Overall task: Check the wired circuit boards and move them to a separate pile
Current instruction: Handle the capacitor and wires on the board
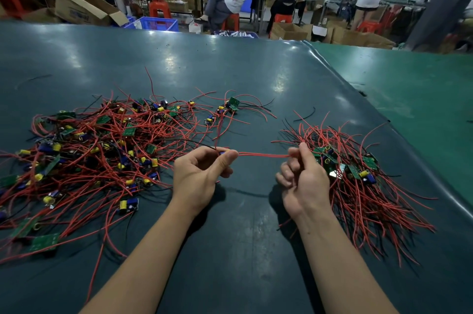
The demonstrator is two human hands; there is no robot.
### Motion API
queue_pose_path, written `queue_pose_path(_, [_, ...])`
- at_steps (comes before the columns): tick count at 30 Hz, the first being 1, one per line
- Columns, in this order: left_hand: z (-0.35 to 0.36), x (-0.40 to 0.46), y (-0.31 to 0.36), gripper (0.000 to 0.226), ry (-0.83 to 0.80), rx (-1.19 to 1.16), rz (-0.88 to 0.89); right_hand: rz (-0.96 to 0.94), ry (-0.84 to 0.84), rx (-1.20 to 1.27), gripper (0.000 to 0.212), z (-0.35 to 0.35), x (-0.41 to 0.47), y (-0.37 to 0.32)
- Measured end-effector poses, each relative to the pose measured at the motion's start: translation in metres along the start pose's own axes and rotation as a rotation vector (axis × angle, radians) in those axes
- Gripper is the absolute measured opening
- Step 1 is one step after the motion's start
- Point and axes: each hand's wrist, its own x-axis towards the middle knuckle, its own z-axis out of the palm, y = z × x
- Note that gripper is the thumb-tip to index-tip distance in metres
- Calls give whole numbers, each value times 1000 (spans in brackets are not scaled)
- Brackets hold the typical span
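A large tangled pile of small green circuit boards with red and black wires covers the left of the dark mat. A smaller pile of boards with its wires fanned out lies at the right. My left hand pinches one small board, mostly hidden in the fingers. Its red wires run taut to my right hand, which pinches their far end between thumb and fingers. Both hands are raised a little above the mat between the two piles.
A few loose boards lie at the far side of the left pile. The dark mat ends at a raised fold at the right, beside a green surface. Beyond the table sit people, cardboard boxes and blue crates.
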Motion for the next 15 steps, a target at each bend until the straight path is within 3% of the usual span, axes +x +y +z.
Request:
queue_pose_path(5, [1, -1, 1, 20, -20, -58, 44, 176, -69, 12, 41, 1, 1, 0])
queue_pose_path(9, [-3, 7, 2, 20, 108, -428, -130, 241, -344, -502, 33, -3, -8, -1])
queue_pose_path(12, [-4, 10, 2, 20, 87, -593, -238, 265, -618, -799, 30, -4, -17, 1])
queue_pose_path(15, [-4, 9, 4, 20, -25, -607, -291, 144, -519, -722, 42, -6, -12, -2])
